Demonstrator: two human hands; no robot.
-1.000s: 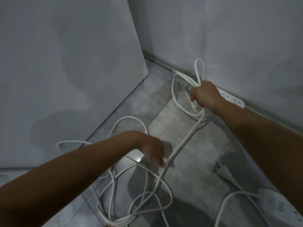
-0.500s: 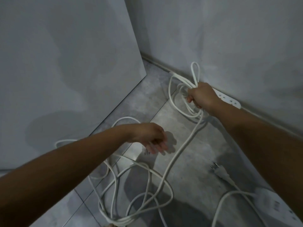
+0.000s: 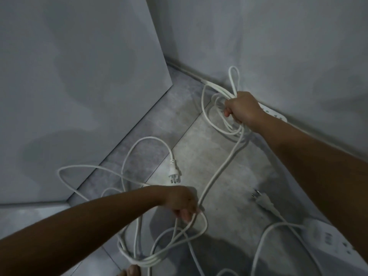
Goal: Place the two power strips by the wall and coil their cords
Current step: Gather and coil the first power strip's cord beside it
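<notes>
The first power strip point(image 3: 275, 115) lies on the floor point(image 3: 229, 206), tight against the foot of the back wall point(image 3: 278, 46) and mostly hidden behind my right hand point(image 3: 241, 110). That hand is clenched round several loops of the white cord point(image 3: 221, 169), held close to the wall's bottom edge, with one loop standing up above my knuckles. From this bundle a single run of cord slants down across the tiles to my left hand point(image 3: 183, 202), whose fingers are curled round it. Below and left of that hand, the rest sprawls in loose, overlapping loops. The white plug point(image 3: 174, 174) lies near the lower edge of the grey panel point(image 3: 79, 76) on the left. The second power strip point(image 3: 334, 244) lies at the lower right, well out from the wall, its own cord point(image 3: 258, 245) curving off it and its grey plug point(image 3: 262, 202) resting under my right forearm. Bare floor lies open between the slanting cord and that plug. My toes point(image 3: 131, 270) show at the bottom edge.
</notes>
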